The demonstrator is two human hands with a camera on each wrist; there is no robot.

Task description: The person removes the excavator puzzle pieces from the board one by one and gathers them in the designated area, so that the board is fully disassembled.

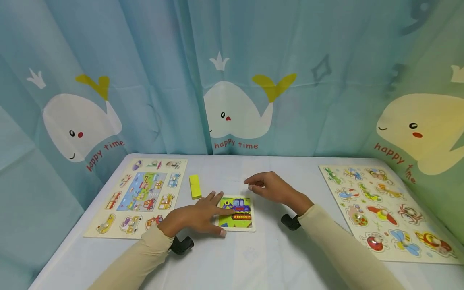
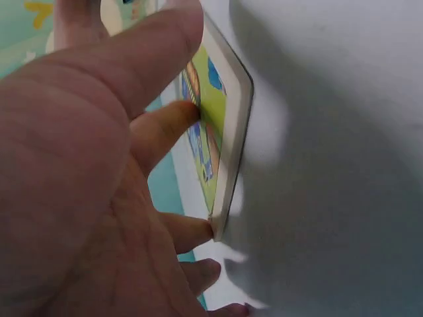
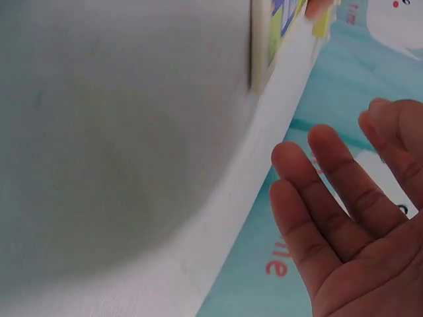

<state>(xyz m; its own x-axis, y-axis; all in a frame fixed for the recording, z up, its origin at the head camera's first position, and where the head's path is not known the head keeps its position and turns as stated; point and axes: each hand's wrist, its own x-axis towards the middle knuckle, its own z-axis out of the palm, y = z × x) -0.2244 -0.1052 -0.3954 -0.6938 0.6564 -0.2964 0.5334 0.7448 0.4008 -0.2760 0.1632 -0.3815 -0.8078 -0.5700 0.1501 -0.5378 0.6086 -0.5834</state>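
"While the left hand (image 1: 203,214) lies spread on the picture tray (image 1: 252,217) at the table's (image 1: 232,262) middle, which step is in hand?"

"Probably steadying; the next move calls for light, level contact. The right hand (image 1: 272,188) hangs relaxed nearby, holding nothing."

"Tray contents?"

"One vehicle picture (image 1: 242,204), partly covered."

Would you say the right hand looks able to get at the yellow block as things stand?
Probably yes: the right hand looks empty, and bare table lies between it and the yellow block, just beyond the left hand.
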